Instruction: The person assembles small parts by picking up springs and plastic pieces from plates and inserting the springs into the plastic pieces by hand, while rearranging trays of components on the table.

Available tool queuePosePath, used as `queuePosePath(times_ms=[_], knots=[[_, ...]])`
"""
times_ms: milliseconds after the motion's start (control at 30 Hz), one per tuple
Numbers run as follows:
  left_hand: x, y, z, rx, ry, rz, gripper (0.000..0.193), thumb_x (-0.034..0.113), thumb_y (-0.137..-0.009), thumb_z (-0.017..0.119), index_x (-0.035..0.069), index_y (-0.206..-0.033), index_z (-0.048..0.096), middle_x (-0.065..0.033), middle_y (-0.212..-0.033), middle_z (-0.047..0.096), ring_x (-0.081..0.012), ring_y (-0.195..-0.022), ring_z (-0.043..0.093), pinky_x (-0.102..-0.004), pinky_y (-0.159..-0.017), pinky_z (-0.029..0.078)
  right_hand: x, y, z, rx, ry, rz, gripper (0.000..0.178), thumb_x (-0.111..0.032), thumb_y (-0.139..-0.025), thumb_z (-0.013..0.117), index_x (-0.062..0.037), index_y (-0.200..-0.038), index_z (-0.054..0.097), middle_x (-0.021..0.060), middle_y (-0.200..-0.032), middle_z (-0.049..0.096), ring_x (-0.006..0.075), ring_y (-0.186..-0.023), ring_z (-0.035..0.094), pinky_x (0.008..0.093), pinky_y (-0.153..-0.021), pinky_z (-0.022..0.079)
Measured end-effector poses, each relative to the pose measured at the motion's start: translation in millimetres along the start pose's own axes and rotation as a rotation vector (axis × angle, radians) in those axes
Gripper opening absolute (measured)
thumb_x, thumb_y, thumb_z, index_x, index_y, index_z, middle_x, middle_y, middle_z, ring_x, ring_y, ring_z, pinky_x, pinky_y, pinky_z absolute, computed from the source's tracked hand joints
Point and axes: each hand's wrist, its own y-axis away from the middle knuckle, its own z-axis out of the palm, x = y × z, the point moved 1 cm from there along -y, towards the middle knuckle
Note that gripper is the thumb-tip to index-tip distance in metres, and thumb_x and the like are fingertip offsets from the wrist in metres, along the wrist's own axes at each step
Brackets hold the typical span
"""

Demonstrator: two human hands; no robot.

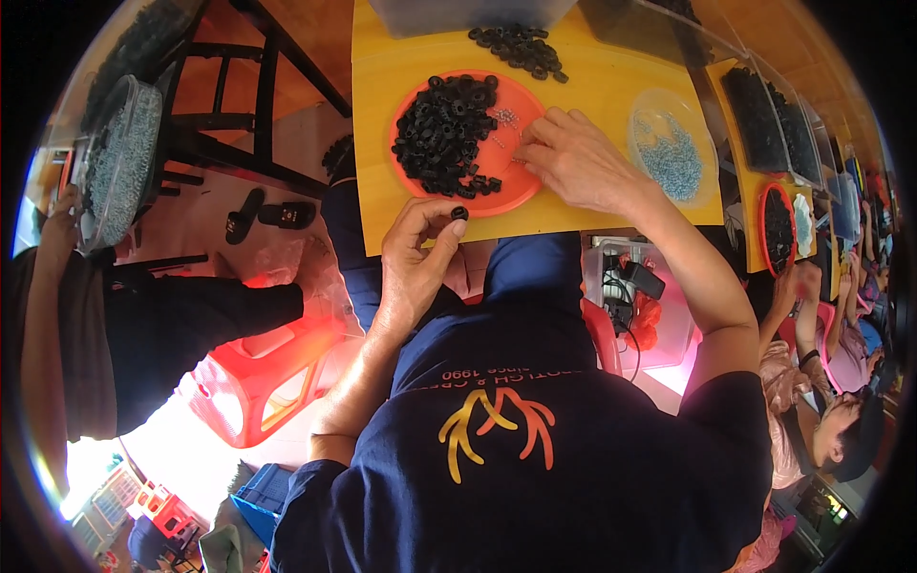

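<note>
Between thumb and fingers, my left hand (417, 256) grips a small black ring-shaped part (459, 213) just off the near edge of the yellow table. My right hand (585, 164) reaches over the right rim of a round orange-red plate (506, 199), its fingertips pinched together. Whatever lies in that pinch is too small to make out. A heap of black parts (441, 134) like the held one covers the plate's left side. Small silver metal pieces (504, 117) lie on its right side, close to my right fingertips.
Right of the plate stands a clear tub (673, 158) of small silvery pieces. More black parts (521, 50) lie at the table's back beside a translucent bin (458, 13). A co-worker sits at left near a red stool (253, 382); others work at right.
</note>
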Motion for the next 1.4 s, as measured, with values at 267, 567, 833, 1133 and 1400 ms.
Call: queuePosePath(times_ms=[267, 567, 833, 1133, 1400], knots=[[-2.4, -1.0, 2.1, -0.005, 0.012, -0.027, 0.016, 0.005, -0.095, 0.066, -0.003, -0.109, 0.063, -0.0055, -0.101, 0.061, -0.0104, -0.086, 0.063, -0.0244, -0.078, 0.051, -2.3, 3.7, 6.4, -0.045, -0.089, -0.119, 0.019, -0.022, -0.086, 0.067, -0.0075, -0.097, 0.074, 0.0022, -0.102, 0.064, 0.0227, -0.099, 0.052, 0.0370, -0.086, 0.042], [4.8, -5.7, 5.1, -0.081, 0.141, -0.115, 0.022, 0.008, -0.100, 0.059, -0.002, -0.119, 0.059, -0.0089, -0.101, 0.068, -0.0122, -0.085, 0.066, -0.0246, -0.075, 0.053, -6.0, 13.2, -5.1, -0.063, -0.206, -0.114, 0.020, -0.015, -0.082, 0.071, -0.0047, -0.100, 0.073, 0.0048, -0.102, 0.064, 0.0232, -0.106, 0.055, 0.0364, -0.092, 0.043], [-1.2, -10.1, 14.4, -0.107, 0.116, -0.179, 0.020, 0.008, -0.098, 0.062, -0.002, -0.115, 0.063, -0.0057, -0.084, 0.068, -0.0097, -0.082, 0.066, -0.0232, -0.072, 0.054, -13.1, 17.4, -2.9, 0.167, -0.628, 0.038, 0.016, -0.005, -0.085, 0.072, -0.0026, -0.100, 0.072, 0.0083, -0.096, 0.066, 0.0240, -0.094, 0.063, 0.0335, -0.082, 0.050], [7.6, -14.3, 23.5, -0.154, 0.135, -0.090, 0.017, 0.004, -0.095, 0.064, -0.003, -0.111, 0.063, -0.0057, -0.089, 0.066, -0.0109, -0.081, 0.067, -0.0245, -0.073, 0.056, -46.6, 9.7, -10.8, 0.108, -1.105, 0.290, 0.011, -0.010, -0.092, 0.069, -0.0017, -0.100, 0.070, 0.0071, -0.093, 0.071, 0.0153, -0.091, 0.068, 0.0290, -0.085, 0.052], [3.4, -5.9, 14.1, -0.249, 0.072, -0.133, 0.017, 0.001, -0.094, 0.065, -0.004, -0.111, 0.065, -0.0072, -0.099, 0.063, -0.0126, -0.083, 0.068, -0.0255, -0.073, 0.057, -54.2, 14.1, -8.4, -0.019, -1.218, 0.355, 0.007, -0.006, -0.093, 0.068, -0.0010, -0.098, 0.067, 0.0041, -0.093, 0.066, 0.0115, -0.088, 0.063, 0.0253, -0.081, 0.050]])
